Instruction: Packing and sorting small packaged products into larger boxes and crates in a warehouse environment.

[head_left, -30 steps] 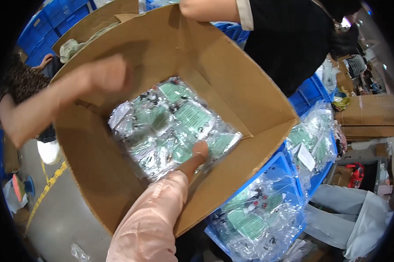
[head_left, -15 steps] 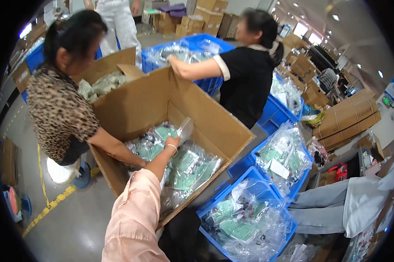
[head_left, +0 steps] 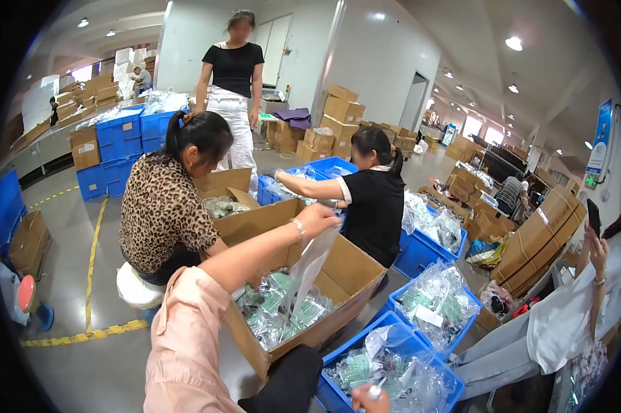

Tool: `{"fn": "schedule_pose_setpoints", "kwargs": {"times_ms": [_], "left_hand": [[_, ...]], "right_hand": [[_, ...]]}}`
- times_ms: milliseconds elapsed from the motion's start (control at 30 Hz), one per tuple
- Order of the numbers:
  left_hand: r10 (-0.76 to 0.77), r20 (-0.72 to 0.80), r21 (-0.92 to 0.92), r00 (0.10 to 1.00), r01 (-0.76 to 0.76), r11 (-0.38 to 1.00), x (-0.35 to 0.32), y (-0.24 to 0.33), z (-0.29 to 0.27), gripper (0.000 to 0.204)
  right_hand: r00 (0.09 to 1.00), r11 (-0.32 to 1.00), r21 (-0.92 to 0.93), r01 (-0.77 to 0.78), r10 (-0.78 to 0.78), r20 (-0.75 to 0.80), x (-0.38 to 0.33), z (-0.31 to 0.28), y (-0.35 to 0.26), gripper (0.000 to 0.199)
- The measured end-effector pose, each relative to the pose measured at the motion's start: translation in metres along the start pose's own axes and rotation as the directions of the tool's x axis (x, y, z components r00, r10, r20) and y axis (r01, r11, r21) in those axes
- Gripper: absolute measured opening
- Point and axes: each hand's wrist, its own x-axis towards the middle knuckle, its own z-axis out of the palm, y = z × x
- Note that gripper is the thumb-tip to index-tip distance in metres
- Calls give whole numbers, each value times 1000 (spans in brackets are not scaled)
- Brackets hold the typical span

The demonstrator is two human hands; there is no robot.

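Observation:
My left hand [head_left: 317, 219], in a pink sleeve with a bracelet at the wrist, is raised over a large open cardboard carton [head_left: 355, 281]. Its fingers pinch the top of a clear plastic bag [head_left: 309, 265] that hangs down into the carton. Several clear bags with green sheets and small dark parts [head_left: 277, 303] lie inside. At the lower edge, my right hand [head_left: 371, 399] is closed on a small white object [head_left: 374, 392], too small to name. It is in front of a blue crate [head_left: 455, 392] filled with similar bags.
A co-worker in a leopard-print top [head_left: 162, 203] sits left of the carton, one arm reaching into it. Another in black [head_left: 376, 213] works beyond it at blue crates [head_left: 331, 166]. A second filled crate [head_left: 472, 323] stands at right. A person in white trousers [head_left: 231, 127] stands behind.
My left hand has risen out of the carton, lifting the clear bag. My right hand has come into view at the bottom. The view has tilted up, showing more of the room.

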Motion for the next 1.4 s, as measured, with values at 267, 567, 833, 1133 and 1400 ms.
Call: {"fn": "schedule_pose_setpoints", "kwargs": {"times_ms": [267, 567, 833, 1133, 1400], "left_hand": [[348, 241, -99, 906, -334, 938, 8, 172, -5, 21], [463, 435, 27, 773, -524, 851, -43, 199, 141, 18], [441, 473, -185, 763, -403, 896, -106, 192, 253, 18], [367, 424, -331, 828, -236, 914, -124, 186, 270, 18], [51, 459, -549, 887, 238, 801, -176, 164, 276, 25]], "right_hand": [[911, 887, 208, 412, -409, -56, 14, -13, -145, 20], [995, 855, 510, 94, -63, -77, 53, -70, -139, 39], [957, 820, 573, 16, 153, -246, 56, -125, -45, 15], [927, 822, 545, 165, 58, -370, 55, -123, -22, 21], [912, 705, 626, 334, -74, -404, 49, -98, 31, 18]]}}
